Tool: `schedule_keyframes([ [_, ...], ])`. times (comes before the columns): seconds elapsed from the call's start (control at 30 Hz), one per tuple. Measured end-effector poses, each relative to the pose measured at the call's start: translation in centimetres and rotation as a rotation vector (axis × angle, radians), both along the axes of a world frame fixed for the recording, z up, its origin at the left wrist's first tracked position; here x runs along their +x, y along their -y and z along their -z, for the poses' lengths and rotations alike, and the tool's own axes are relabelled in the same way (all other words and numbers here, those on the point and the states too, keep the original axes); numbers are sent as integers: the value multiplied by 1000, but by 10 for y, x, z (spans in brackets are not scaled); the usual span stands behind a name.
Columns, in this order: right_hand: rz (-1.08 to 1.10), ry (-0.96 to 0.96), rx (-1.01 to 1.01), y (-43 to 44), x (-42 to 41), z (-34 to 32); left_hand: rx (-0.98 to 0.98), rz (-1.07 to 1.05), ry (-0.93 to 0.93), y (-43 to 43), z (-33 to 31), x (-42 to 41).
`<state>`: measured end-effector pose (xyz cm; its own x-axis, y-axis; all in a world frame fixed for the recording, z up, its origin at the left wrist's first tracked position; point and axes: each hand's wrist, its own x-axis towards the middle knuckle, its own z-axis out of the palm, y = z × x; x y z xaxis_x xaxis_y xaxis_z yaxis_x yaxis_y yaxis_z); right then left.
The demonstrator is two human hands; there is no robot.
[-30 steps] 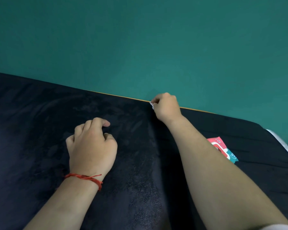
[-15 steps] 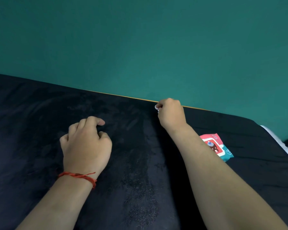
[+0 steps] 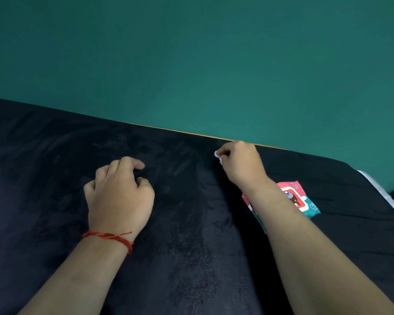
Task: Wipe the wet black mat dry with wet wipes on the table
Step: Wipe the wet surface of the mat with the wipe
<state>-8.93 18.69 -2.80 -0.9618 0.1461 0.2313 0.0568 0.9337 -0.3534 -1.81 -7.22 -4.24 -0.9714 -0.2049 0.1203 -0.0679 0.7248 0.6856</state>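
Wipes pack at 3 o'clock, print unreadable to us; right hand pinches white wipe; left hand loosely curled on black mat, empty.

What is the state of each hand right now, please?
Left hand: loosely curled, resting on the black mat, holding nothing.
Right hand: closed, pinching a small white wet wipe near the mat's far edge.
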Motion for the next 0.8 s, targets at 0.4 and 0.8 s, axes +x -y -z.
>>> schedule_keyframes([
  [0.4,-276,-10,24,32,64,5,-6,1,5,1,1,-1],
  [0.8,-163,-51,29,36,61,4,-20,8,-4,1,3,0],
])
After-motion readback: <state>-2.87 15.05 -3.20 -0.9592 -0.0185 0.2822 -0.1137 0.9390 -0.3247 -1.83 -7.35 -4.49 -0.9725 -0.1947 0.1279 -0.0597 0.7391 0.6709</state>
